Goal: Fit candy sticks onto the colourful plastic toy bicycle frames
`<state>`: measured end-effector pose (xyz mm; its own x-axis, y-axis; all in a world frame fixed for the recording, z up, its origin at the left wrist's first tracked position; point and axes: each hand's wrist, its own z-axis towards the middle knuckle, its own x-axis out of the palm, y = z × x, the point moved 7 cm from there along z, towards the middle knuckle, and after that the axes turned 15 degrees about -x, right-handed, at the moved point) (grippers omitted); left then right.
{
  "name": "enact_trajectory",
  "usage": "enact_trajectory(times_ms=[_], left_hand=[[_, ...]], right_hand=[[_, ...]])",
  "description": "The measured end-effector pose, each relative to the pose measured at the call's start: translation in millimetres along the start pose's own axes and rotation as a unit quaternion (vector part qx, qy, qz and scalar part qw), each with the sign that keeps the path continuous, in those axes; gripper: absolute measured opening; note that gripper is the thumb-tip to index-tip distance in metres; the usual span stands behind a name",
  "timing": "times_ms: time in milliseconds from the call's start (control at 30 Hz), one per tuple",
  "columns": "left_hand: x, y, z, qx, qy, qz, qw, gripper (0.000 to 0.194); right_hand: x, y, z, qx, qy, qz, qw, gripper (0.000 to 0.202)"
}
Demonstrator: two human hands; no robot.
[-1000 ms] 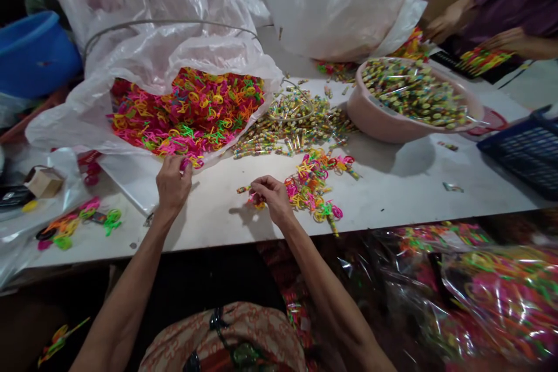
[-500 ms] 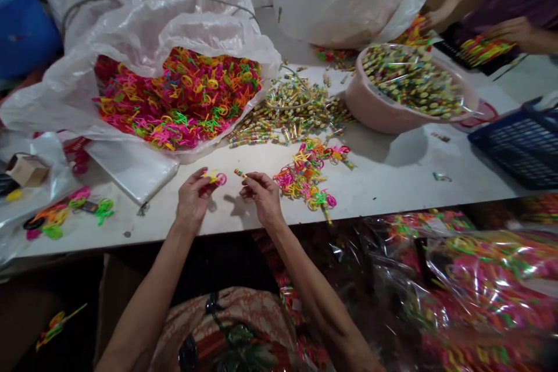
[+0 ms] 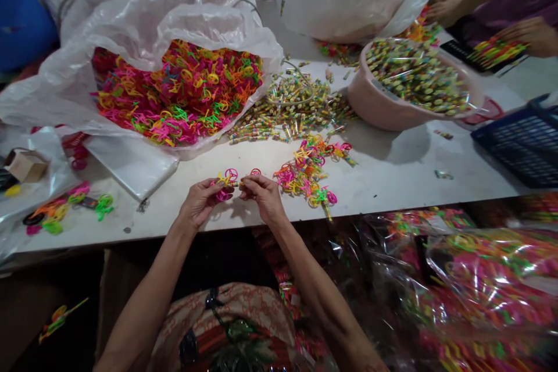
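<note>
My left hand (image 3: 201,200) pinches a small yellow and pink plastic piece (image 3: 225,178) above the white table (image 3: 148,224). Facing it, my right hand (image 3: 264,195) holds a small patterned tube (image 3: 236,183), whose end meets the plastic piece between my fingertips. A red ring (image 3: 256,172) shows just behind my right fingertips. To the right of my hands lies a pile of colourful plastic pieces (image 3: 305,174). Behind it are many loose patterned tubes (image 3: 290,104). An open plastic bag (image 3: 56,96) full of bright plastic pieces stands at the back left.
A pink basin (image 3: 379,107) heaped with tubes stands back right, near a blue basket (image 3: 518,139). A flat clear bag (image 3: 135,168) and several small toys (image 3: 52,212) lie left. Filled bags (image 3: 492,285) sit below the table edge. Another person's hands (image 3: 529,32) work at the upper right.
My hands have come closer together, and the tube now meets the yellow and pink piece. More pink and red rings show around my fingertips.
</note>
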<state>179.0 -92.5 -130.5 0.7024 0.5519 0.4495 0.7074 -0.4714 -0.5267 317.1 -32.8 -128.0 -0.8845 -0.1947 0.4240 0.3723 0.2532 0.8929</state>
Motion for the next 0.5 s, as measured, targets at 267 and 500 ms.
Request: enact_trajectory(times_ms=[267,500], left_hand=[[-1.0,12.3,6.8,-0.042,0.009,-0.002,0.999,0.013],[7.9,12.6,3.7,-0.037,0.007,-0.063,0.997,0.008]], right_hand=[[0.5,-9.2,-3.8,0.037,0.007,0.01,0.999,0.032],[-3.2,-1.7,1.0,-0.004,-0.032,0.0,0.999,0.034]])
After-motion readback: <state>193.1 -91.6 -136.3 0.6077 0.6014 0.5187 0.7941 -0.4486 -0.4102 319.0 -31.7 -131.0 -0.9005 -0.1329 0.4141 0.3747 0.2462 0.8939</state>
